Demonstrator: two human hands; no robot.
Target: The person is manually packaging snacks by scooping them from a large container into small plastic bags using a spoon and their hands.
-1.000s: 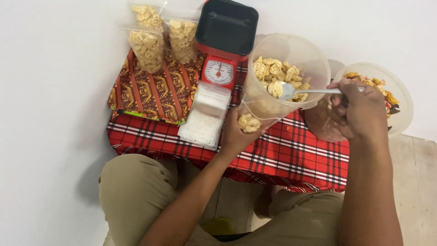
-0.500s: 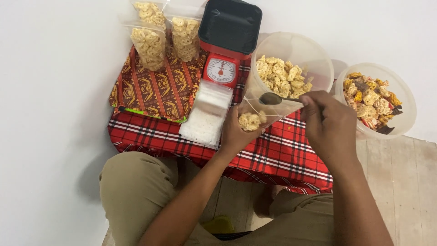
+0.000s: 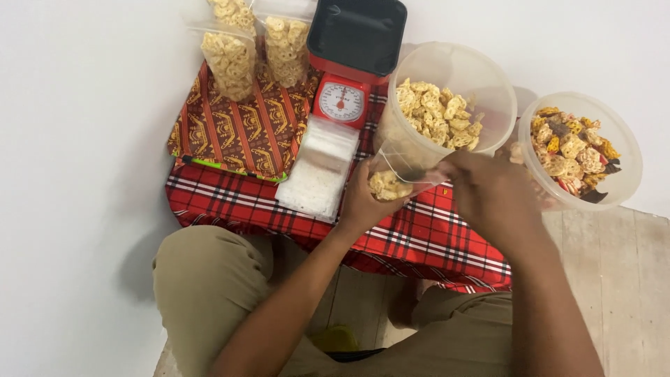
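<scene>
Closely wrapped: left hand (image 3: 359, 202) fingers clenched around a small clear bag (image 3: 392, 183) part-filled with pale ring snacks, held above the red plaid cloth (image 3: 419, 237) on the surface. Right hand (image 3: 488, 195) at the bag's open mouth, fingers curled in a pinch; whether grasping the bag's edge or a spoon, cannot tell. Just behind the bag, touching or nearly so, a large clear tub (image 3: 481, 91) of the same pale snacks. Right of it, a second clear tub (image 3: 614, 139) with mixed coloured snacks. Behind the left hand, a stack of empty clear bags (image 3: 317, 171), then a red dial scale (image 3: 342, 105) with a black tray (image 3: 356, 31). Further left, filled snack bags (image 3: 227, 63) standing on a patterned red-and-gold cloth (image 3: 237, 132). Below, khaki trousers (image 3: 209, 279), knees apart.
</scene>
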